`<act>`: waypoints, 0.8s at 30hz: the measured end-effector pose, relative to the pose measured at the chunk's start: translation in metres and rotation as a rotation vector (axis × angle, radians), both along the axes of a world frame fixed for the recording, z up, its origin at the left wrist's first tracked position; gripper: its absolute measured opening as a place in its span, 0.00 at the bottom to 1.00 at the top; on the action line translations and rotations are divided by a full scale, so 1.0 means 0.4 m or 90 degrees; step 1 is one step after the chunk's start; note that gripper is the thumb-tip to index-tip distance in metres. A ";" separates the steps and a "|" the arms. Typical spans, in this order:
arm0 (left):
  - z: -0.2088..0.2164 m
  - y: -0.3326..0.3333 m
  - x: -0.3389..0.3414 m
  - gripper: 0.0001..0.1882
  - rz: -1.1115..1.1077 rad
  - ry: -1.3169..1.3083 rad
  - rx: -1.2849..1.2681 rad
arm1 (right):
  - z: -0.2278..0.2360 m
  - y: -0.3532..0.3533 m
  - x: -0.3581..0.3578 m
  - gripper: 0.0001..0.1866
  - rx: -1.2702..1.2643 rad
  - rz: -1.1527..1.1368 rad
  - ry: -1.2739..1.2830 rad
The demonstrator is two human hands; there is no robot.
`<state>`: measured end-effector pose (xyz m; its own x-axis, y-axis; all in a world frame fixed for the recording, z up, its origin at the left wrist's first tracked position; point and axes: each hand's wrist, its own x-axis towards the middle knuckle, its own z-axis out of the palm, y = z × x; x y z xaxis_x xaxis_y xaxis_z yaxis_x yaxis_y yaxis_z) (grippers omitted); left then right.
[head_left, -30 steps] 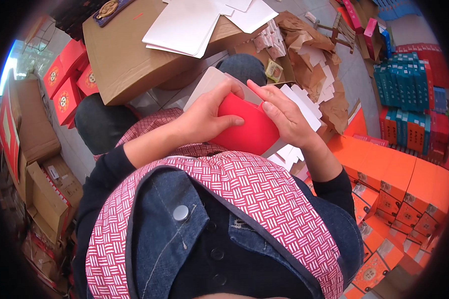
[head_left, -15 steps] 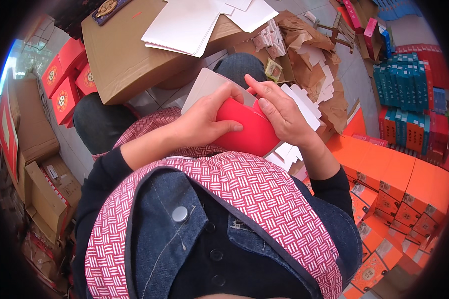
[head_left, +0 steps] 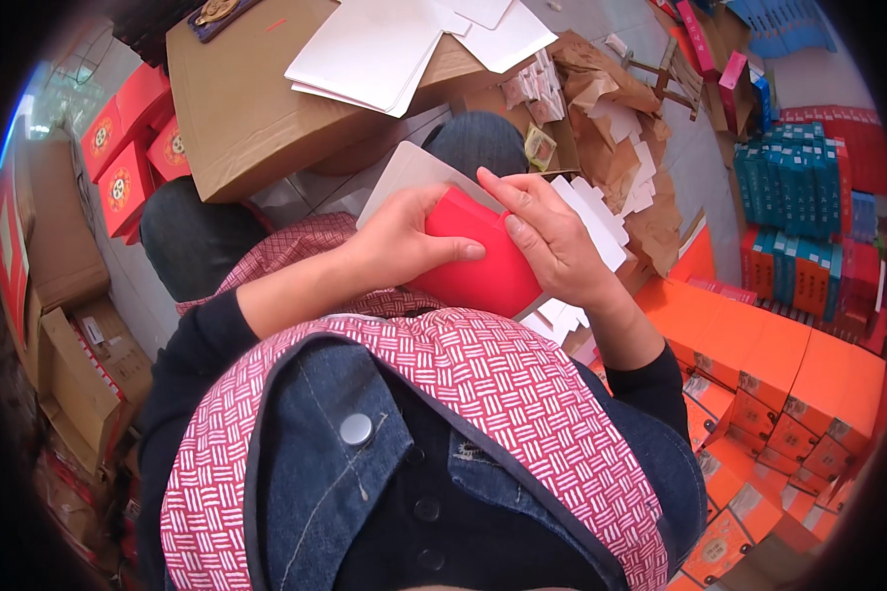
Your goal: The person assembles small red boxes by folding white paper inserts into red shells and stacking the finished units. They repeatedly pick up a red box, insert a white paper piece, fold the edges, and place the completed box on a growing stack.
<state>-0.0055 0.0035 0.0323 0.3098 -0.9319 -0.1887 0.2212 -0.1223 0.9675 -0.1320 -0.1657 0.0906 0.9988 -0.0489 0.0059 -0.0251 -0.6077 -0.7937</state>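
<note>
A glossy red cardboard piece (head_left: 483,281), bent in a curve, is held over my lap. My left hand (head_left: 404,231) grips its left side, thumb flat on the red face and fingers behind. My right hand (head_left: 562,241) closes on the upper right edge, with the thumb against the red and the fingers bent beside it. A pale grey-white panel (head_left: 404,177) with a rounded corner sticks out past my left hand; whether it belongs to the red piece I cannot tell. White notched card pieces (head_left: 591,222) lie behind my right hand.
Ahead stands a large brown carton (head_left: 246,98) bearing white sheets (head_left: 375,59). Red boxes (head_left: 128,187) are at the far left, an opened carton (head_left: 79,384) below them. Orange boxes (head_left: 749,345) are stacked at the right, teal boxes (head_left: 793,182) behind. Crumpled brown paper (head_left: 596,89) lies between.
My right hand has shifted slightly along the red piece's upper right edge, its fingers now bent closer to it. My left hand keeps its hold. The whole view has shifted a little.
</note>
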 end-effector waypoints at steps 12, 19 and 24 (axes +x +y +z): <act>0.033 0.000 -0.013 0.13 0.025 0.110 0.050 | 0.011 0.008 -0.012 0.23 -0.026 0.025 -0.007; 0.021 -0.002 -0.022 0.12 0.060 0.094 0.034 | 0.006 0.000 -0.025 0.23 0.050 0.004 0.057; 0.025 -0.006 -0.011 0.14 0.078 0.188 0.032 | 0.011 -0.044 -0.057 0.22 0.165 -0.002 0.079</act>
<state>-0.0099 0.0012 0.0422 0.3447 -0.8779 -0.3324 0.5075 -0.1236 0.8527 -0.1550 -0.1835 0.0950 0.9909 -0.0363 -0.1296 -0.1335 -0.3849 -0.9133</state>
